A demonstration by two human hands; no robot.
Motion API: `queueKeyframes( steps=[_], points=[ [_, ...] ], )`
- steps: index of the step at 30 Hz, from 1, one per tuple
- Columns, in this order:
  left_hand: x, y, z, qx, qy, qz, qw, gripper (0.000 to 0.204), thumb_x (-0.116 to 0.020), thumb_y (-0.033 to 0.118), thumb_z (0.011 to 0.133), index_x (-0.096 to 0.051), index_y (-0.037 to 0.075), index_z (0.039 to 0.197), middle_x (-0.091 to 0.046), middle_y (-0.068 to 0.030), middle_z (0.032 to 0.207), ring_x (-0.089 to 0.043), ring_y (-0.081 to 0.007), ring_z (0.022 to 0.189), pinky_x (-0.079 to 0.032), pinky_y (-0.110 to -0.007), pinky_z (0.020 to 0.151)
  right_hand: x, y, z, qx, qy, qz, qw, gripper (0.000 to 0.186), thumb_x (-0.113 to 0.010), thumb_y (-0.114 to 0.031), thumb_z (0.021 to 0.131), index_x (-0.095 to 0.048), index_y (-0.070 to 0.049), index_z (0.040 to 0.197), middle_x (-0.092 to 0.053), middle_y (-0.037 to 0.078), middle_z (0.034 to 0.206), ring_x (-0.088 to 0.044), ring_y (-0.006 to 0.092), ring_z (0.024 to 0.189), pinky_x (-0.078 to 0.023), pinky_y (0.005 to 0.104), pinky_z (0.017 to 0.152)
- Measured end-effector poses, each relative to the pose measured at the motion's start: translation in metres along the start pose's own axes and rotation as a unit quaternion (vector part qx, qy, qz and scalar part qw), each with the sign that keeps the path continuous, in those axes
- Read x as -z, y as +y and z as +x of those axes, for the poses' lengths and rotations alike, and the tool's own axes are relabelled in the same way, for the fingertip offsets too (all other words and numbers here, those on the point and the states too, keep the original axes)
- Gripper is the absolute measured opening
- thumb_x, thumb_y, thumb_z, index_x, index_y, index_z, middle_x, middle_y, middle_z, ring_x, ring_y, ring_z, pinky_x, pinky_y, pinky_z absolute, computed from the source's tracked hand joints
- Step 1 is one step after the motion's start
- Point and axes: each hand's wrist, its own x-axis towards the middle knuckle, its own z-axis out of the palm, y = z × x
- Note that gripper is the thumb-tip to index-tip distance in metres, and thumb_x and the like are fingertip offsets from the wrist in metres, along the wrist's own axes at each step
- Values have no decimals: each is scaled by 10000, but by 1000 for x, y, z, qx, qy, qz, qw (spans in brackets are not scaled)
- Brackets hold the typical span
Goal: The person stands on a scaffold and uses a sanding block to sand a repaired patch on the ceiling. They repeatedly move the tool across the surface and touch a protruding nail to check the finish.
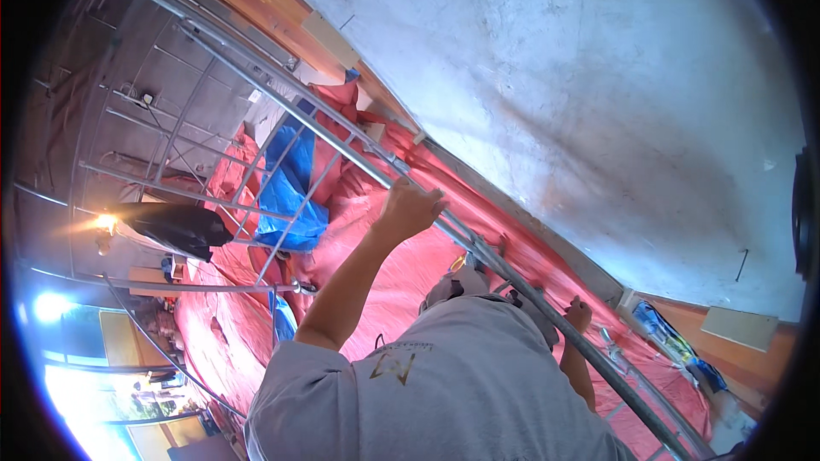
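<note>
My left hand [412, 207] is closed around a silver metal scaffold tube [320, 130] that runs diagonally from the upper left to the lower right. Its forearm reaches up from my grey shirt sleeve. On the wall side of the same rail is my right hand [578, 314], its fingers curled; whether anything is in them is hidden. A thicker stretch of tube [598, 357] crosses in front of my right arm. My torso in the grey shirt leans along the rail and covers much of the middle.
A scuffed pale wall [598, 94] fills the upper right. Pink-red sheeting [359, 265] covers the floor, with a blue tarp [290, 192] on it. More scaffold tubes [171, 141] form a ladder-like frame at left, near a black bag [184, 226] and a bright lamp [105, 222].
</note>
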Motion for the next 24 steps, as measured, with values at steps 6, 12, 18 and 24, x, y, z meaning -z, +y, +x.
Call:
queueKeyframes(
  steps=[6,12,18,24],
  points=[
    [-15,9,8,59,23,71,995,242,-760,405,959,-795,173,903,-603,-53,519,-658,-268,511,-541,-426,731,3,-6,3,6,-16,5,1000,458,-619,-397,1061,-757,29,970,-746,132,730,-653,207,520,-498,402,513],
    [-18,14,16,68,118,45,990,239,-771,307,923,-733,156,742,-581,-67,500,-635,-286,491,-531,-432,665,6,1,-1,12,-41,-3,999,448,-611,-394,1066,-767,20,998,-760,132,758,-683,218,554,-521,406,561],
    [-22,12,18,58,153,53,985,295,-779,230,891,-623,152,652,-557,-67,496,-609,-294,479,-498,-444,627,6,5,4,19,-64,-18,998,444,-610,-398,1067,-778,3,981,-763,120,755,-707,226,601,-530,415,618],
    [-15,23,20,66,130,54,988,278,-788,215,881,-630,158,659,-559,-56,512,-591,-280,482,-484,-429,630,10,5,7,33,-65,-86,994,448,-615,-418,1061,-788,-15,968,-766,102,749,-726,235,663,-537,431,690]
  ],
)
